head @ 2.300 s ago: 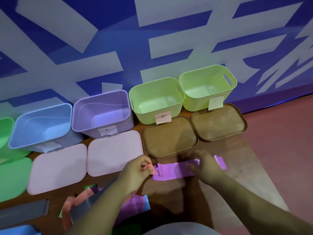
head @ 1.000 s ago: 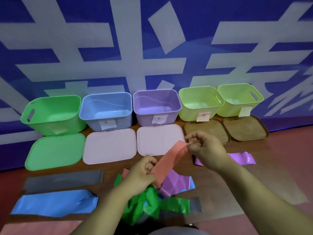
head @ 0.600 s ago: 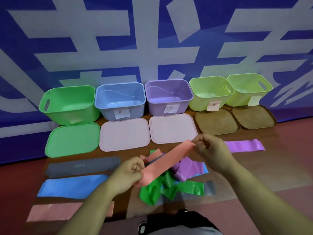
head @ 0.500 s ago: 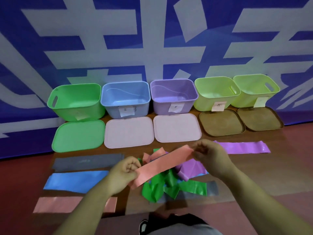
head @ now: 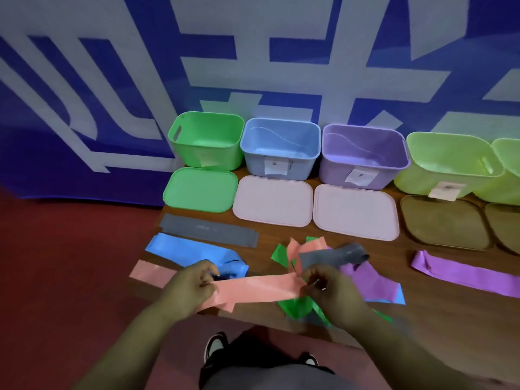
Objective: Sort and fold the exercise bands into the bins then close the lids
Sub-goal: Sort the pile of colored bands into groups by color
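Pink band [head: 254, 288] over tangled band pile [head: 363, 277]

A: Where does the camera sit?
B: 1 wide-angle view, worn on the person's head, facing forward and steeply down.
A: How near?
B: Close above the left hand [head: 194, 288] and right hand [head: 333, 292] at the tabletop's [head: 427, 302] near edge; the bins [head: 253, 168] lie farther off, under the wall [head: 253, 66] that fills the top.
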